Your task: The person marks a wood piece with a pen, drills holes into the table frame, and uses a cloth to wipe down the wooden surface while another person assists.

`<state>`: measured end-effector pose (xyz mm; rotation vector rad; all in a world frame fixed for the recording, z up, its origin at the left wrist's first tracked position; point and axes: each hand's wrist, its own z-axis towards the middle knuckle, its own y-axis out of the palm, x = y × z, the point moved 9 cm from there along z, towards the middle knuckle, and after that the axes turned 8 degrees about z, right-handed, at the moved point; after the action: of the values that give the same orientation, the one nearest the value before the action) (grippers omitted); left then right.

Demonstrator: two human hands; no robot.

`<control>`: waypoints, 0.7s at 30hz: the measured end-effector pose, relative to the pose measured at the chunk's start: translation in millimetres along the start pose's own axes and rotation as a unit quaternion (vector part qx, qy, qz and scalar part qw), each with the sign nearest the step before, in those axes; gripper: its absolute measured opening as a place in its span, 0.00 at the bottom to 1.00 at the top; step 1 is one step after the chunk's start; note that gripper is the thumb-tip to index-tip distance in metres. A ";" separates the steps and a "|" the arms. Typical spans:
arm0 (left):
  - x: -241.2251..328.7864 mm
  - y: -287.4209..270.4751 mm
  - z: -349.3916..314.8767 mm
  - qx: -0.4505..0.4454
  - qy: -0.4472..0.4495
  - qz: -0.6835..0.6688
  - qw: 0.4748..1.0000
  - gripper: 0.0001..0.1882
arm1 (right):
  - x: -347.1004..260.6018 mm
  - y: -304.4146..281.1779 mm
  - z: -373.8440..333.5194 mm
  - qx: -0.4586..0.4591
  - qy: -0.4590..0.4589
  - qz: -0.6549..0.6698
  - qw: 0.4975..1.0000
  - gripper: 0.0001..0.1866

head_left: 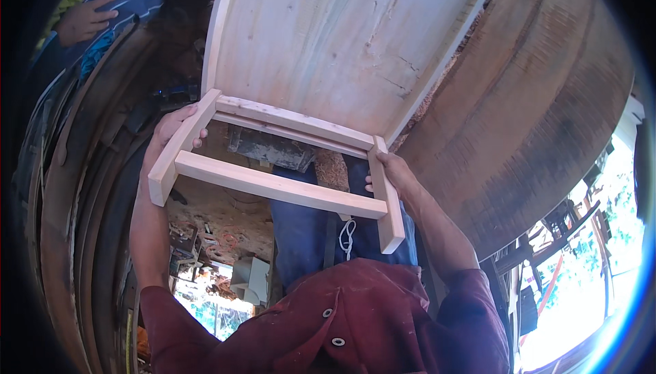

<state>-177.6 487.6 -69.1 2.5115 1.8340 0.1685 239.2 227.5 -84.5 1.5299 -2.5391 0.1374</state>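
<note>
A pale wooden frame (280,184) is held up in front of my body, made of two short side posts joined by crossbars. My left hand (176,126) grips the left post, with fingertips showing on its inner side. Around the right post, near its far end, my right hand (391,171) is closed, thumb on top. Just beyond the frame lies a broad pale wooden panel (307,39) with raised edge strips. The frame's far crossbar meets the panel's near end; whether they are fastened together I cannot tell.
Large weathered wooden boards (526,100) stand at the right. Dark curved planks (82,189) are stacked at the left. Another person's hand (85,20) rests on striped dark cloth at the upper left. Shavings and clutter cover the ground (219,220) below.
</note>
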 end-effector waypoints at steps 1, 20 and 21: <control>-4.6 -8.6 3.7 0.015 -0.008 0.005 1.000 0.25 | 0.3 1.2 -1.1 -0.001 0.002 0.001 1.000 0.25; -376.4 22.9 5.6 0.105 -0.091 0.338 0.931 0.24 | 3.5 -150.9 220.7 0.067 -0.281 0.114 0.951 0.18; -409.7 10.6 6.8 0.116 -0.125 0.483 0.859 0.25 | -13.7 -160.9 244.2 0.070 -0.313 0.123 0.939 0.18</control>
<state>-290.1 94.9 -104.2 3.1646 0.3878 -0.3730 363.0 123.1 -328.4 1.4716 -3.2790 -0.1750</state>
